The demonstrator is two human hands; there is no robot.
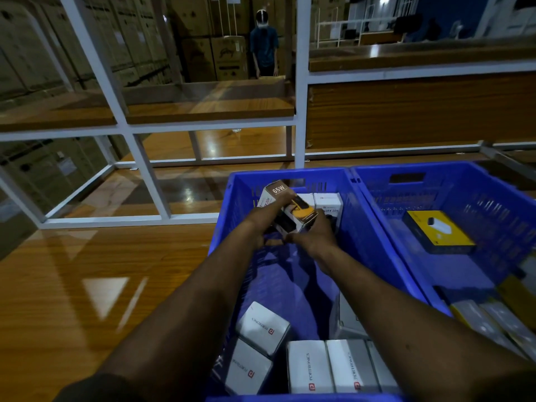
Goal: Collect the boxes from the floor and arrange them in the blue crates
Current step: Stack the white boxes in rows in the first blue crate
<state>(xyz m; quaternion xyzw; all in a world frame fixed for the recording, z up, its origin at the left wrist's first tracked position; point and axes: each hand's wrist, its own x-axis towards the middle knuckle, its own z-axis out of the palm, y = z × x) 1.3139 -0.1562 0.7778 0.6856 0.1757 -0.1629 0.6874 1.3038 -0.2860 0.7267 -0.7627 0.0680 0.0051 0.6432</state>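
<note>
Hands meet over the left blue crate (290,175): left hand (262,227) and right hand (314,232) both grip a tilted 65W charger box (285,208), held above the crate's far end, just beside two white boxes (327,201) standing against the far wall. More white Portronics boxes (310,367) lie at the near end. Right blue crate (435,175) touches the first and holds a yellow box (439,232). Glossy wooden floor (87,271) reflects the lights. White metal racking (139,158) with wooden shelves stands beyond, and behind it stacked cartons (226,56) and another person (264,44).
</note>
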